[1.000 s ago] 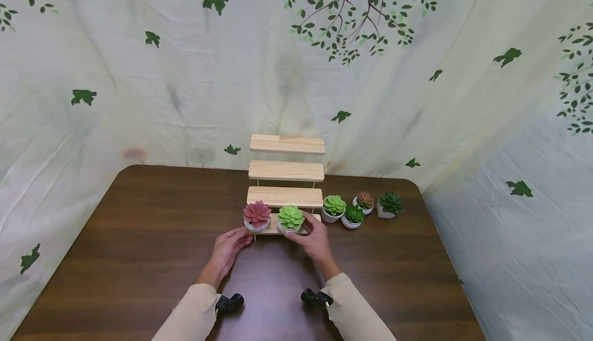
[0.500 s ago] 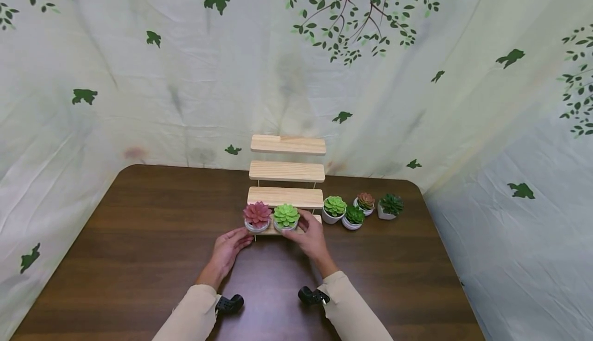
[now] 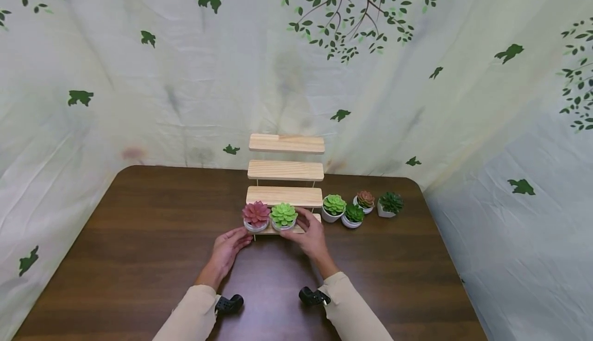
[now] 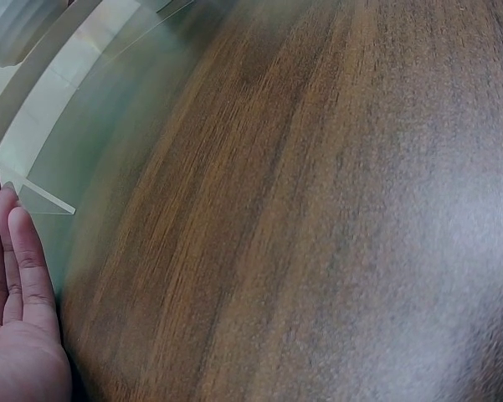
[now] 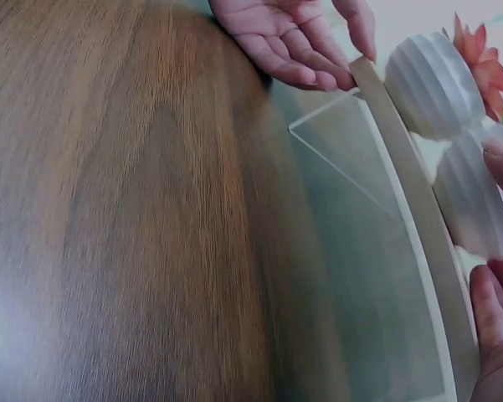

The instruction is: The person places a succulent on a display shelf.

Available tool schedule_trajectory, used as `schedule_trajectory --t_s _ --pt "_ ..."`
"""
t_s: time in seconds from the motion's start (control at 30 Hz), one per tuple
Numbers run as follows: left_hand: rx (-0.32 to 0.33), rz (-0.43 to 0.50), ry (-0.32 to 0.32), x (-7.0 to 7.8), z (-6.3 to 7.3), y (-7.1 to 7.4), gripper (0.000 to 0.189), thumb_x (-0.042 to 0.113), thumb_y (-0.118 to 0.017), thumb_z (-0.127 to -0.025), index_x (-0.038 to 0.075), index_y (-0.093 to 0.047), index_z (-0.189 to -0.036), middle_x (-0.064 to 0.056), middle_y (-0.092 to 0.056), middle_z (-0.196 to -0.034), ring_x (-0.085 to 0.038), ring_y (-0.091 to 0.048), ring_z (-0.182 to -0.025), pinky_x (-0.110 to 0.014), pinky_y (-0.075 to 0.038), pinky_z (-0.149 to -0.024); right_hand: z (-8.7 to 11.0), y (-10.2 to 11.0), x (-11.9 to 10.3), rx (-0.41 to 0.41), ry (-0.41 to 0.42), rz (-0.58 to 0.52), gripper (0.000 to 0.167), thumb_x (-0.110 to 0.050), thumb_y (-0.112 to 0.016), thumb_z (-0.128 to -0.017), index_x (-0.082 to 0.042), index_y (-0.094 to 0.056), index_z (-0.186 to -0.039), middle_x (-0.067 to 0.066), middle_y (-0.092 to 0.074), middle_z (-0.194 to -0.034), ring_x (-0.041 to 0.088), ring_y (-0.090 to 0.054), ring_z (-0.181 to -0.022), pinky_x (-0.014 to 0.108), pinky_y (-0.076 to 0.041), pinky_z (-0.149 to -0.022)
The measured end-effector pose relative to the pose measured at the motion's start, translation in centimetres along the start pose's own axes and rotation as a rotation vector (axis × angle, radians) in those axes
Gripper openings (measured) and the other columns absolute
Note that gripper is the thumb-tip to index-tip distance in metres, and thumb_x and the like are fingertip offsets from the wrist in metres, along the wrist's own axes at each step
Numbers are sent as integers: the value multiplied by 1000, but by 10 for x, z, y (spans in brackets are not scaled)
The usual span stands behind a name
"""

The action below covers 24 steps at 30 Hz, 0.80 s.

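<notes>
On the lowest tier of a wooden stepped shelf [image 3: 284,195], a pinkish-red potted succulent [image 3: 256,214] sits at the left. Beside it to the right is a light green potted succulent [image 3: 283,214] in a white ribbed pot. My right hand [image 3: 312,237] grips this pot from its right side, thumb in front. At the left end of the tier, my left hand [image 3: 226,253] touches the board with nearly straight fingers [image 5: 295,52]. The left wrist view catches the left hand [image 4: 21,289] only in part, at the frame's edge.
Right of the shelf stand another light green succulent [image 3: 334,206], a darker green one [image 3: 354,215], a brownish one [image 3: 364,201] and a dark green one [image 3: 390,203]. A leaf-printed white curtain [image 3: 208,73] hangs behind the brown table [image 3: 153,248].
My right hand has slid the light green potted succulent leftward along the lowest tier, closer to the pinkish-red one. The left hand has stayed at the shelf's left end.
</notes>
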<state>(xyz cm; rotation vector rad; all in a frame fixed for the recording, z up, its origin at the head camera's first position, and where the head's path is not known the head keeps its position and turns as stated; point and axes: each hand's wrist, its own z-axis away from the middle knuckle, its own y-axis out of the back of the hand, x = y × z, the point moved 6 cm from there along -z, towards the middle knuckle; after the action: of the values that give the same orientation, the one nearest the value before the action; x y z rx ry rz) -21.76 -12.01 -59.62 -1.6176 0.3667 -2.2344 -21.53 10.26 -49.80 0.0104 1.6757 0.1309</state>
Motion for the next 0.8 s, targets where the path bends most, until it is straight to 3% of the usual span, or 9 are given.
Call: schedule_trajectory --t_s 0.13,0.33,0.67,0.8 --pt "-9 0 -13 0 1 0 24 0 -50 -98 10 -68 -87 1 -70 -79 -12 -67 -77 -24 -56 -76 4 15 4 26 5 -40 61 13 -77 -71 16 -49 -126 34 -50 -129 47 -49 -122 48 -40 -105" --pt "-15 8 4 0 3 0 21 2 -52 -98 10 -68 -88 1 -70 -81 -12 -67 -78 -24 -56 -77 12 45 11 129 22 -63 58 13 -76 -73 17 -50 -124 36 -51 -126 48 -49 -120 50 -41 -103" --pt "-34 7 -12 1 3 2 24 0 -50 -98 11 -68 -87 1 -70 -82 -12 -67 -79 -24 -56 -77 26 91 13 350 100 -33 54 10 -78 -73 15 -54 -121 35 -56 -120 52 -51 -112 62 -41 -96" --pt "-42 26 -11 0 1 -1 25 -1 -49 -98 10 -68 -87 1 -70 -82 -13 -67 -79 -25 -56 -78 33 117 15 466 120 9 52 10 -78 -72 15 -55 -118 33 -57 -119 50 -51 -110 57 -44 -94"
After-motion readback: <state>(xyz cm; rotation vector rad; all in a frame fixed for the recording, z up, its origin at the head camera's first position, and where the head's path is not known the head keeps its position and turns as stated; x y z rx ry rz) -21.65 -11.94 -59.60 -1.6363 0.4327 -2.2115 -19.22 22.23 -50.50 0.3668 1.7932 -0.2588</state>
